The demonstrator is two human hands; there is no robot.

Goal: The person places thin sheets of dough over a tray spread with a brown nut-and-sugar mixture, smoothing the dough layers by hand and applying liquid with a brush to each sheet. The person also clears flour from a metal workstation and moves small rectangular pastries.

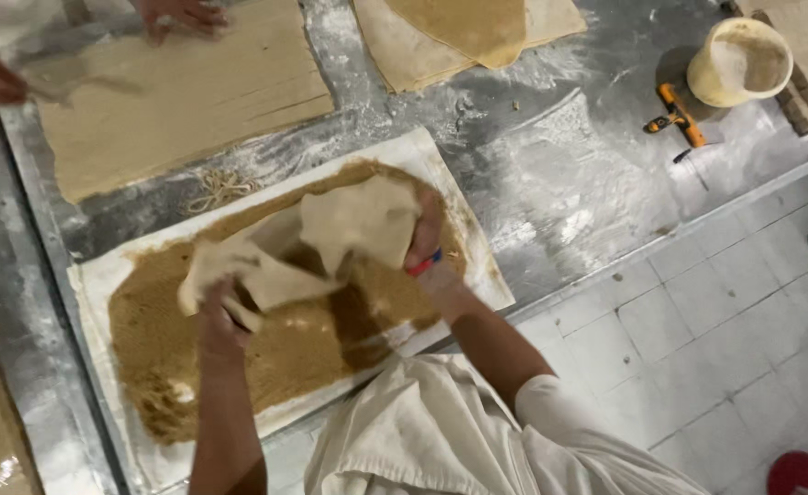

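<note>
A pale sheet of dough (330,234) hangs crumpled between both my hands above a rectangular dough base (463,215) spread with brown crumbly filling (285,353). My left hand (220,316) grips the sheet's left end. My right hand (427,243) grips its right end and also holds a small red and blue object (424,264). The filling covers most of the base, leaving a pale border.
Another person's hands (179,14) press a large striped dough slab (184,92) at the top left. More folded dough sheets (459,32) lie at the top. A cream tub (738,60) and an orange utility knife (677,115) sit on the floured steel table (569,183). Tiled floor lies to the right.
</note>
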